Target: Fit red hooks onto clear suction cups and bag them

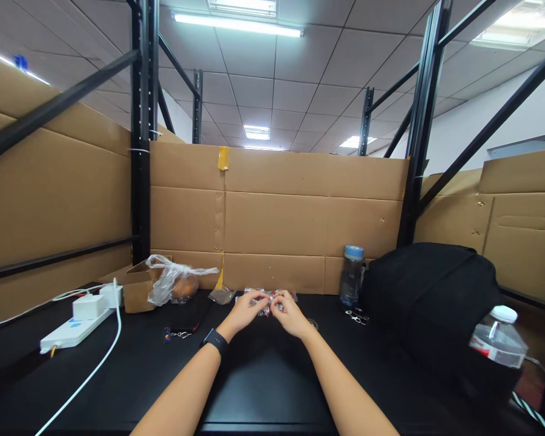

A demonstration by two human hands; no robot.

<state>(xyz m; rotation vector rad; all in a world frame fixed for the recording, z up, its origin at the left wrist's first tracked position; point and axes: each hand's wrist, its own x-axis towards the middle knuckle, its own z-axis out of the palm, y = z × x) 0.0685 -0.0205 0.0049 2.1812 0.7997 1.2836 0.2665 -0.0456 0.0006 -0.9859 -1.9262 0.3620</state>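
My left hand (pixel 249 307), with a dark watch (pixel 215 341) on its wrist, reaches over the far part of the black table. Close on its right is my right hand (pixel 289 313). The fingertips of both hands almost meet in a pinch, and what they hold is too small to make out. Small see-through plastic packets (pixel 267 310) with bits of red lie behind and between the fingers, partly hidden by them. Just beyond the right wrist, a small round item (pixel 313 324) sits on the table.
Leftward are a white power strip (pixel 75 330) with a cable, a cardboard box (pixel 138 287), a knotted plastic bag (pixel 177 281) and a dark phone-like item (pixel 184 328). Rightward stand a blue-lidded bottle (pixel 352 278), a black bag (pixel 431 303) and a white-capped bottle (pixel 499 339). Cardboard walls (pixel 277 221) surround the table.
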